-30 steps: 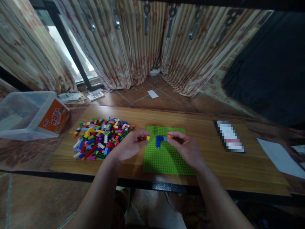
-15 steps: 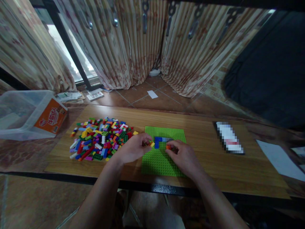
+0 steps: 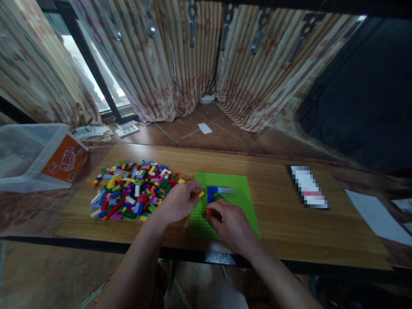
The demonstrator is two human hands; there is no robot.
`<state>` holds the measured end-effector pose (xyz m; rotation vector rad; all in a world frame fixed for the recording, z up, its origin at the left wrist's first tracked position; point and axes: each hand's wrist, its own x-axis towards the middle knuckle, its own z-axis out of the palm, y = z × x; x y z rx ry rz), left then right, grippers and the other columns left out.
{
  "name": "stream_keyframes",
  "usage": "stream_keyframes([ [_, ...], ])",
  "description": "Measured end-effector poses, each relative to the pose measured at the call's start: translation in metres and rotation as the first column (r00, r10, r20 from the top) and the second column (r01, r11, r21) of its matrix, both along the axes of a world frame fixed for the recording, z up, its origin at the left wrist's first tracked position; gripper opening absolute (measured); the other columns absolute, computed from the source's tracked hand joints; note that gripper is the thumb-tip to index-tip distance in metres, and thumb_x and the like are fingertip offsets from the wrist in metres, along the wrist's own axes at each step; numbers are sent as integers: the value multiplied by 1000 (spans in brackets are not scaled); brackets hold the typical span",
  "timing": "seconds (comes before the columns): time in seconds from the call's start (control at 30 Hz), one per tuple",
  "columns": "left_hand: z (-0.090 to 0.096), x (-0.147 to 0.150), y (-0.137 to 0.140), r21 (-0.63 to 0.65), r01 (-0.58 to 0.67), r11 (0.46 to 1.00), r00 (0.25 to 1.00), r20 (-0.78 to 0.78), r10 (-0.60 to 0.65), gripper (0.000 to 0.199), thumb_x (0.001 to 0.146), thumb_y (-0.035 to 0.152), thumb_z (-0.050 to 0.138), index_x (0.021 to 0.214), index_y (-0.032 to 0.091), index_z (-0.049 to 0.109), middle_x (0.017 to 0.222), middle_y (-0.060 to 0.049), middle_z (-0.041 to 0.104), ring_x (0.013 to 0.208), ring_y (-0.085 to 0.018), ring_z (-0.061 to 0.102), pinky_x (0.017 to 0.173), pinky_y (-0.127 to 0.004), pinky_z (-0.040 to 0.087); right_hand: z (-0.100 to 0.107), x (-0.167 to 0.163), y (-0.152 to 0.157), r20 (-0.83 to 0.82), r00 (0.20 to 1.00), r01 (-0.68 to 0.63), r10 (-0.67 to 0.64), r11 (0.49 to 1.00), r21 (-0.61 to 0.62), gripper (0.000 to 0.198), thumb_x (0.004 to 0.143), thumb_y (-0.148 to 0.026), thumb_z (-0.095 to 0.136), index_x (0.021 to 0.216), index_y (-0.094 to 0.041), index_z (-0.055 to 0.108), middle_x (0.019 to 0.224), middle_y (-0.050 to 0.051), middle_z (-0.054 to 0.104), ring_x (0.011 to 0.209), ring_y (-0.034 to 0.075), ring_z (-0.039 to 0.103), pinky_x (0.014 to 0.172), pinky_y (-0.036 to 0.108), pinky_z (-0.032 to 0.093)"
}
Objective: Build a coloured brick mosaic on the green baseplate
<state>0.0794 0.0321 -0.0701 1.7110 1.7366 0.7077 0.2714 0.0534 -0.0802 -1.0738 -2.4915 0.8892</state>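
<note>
A green baseplate (image 3: 238, 201) lies on the wooden table, carrying an L-shaped row of blue bricks (image 3: 210, 194) that continues rightward in light blue and grey bricks (image 3: 228, 190). Over the plate's left edge, my left hand (image 3: 182, 201) pinches a yellow brick (image 3: 201, 193); other small pieces in its fingers cannot be made out. My right hand (image 3: 228, 219) is closed on an orange-red brick (image 3: 209, 212), just below the blue bricks. Whether that brick touches the plate is unclear. To the left spreads a pile of mixed coloured bricks (image 3: 135, 189).
A clear plastic bin (image 3: 32, 171) with an orange label stands at the far left. Toward the right lie a phone (image 3: 309, 187) with a blurred screen and a white paper sheet (image 3: 376, 216). Striped curtains (image 3: 180, 77) hang behind the table.
My right hand has moved left and nearer to me with the orange-red brick, uncovering the grey bricks. My left hand has shifted slightly left, still holding the yellow brick.
</note>
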Motion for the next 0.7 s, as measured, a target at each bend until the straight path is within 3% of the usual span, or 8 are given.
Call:
stream_keyframes([
  [0.2,4,-7,0,-13,-43,999,997,-60,42,11,75,12,50,79,17,59,70,0,61,65,-13,55,59,-24,38,-7,-12,-10,-106,994,-17,22,999,47,16,88,-19,56,101,-23,64,91,3,66,84,17,61,77,31,46],
  [0.37,7,-11,-3,-4,-27,1000,998,-58,27,12,73,9,49,75,17,57,70,0,60,65,-13,56,59,-23,38,-6,-5,9,-230,969,126,-94,983,132,25,93,-20,45,100,-23,68,95,5,67,88,17,62,81,31,48],
  [0.53,8,-12,-5,4,-20,1000,999,-25,20,15,75,9,48,79,16,60,75,-2,64,68,-14,58,61,-24,40,-17,-2,29,-125,984,157,-125,945,288,36,90,-14,41,107,-25,71,97,7,63,94,21,57,83,34,47],
  [0.7,9,-13,-6,13,-33,999,999,-37,33,15,75,10,50,82,16,62,73,-2,64,66,-14,57,59,-24,39,-27,-6,31,-54,994,108,-95,933,344,40,88,-11,40,106,-26,73,97,7,59,94,21,54,82,34,47],
])
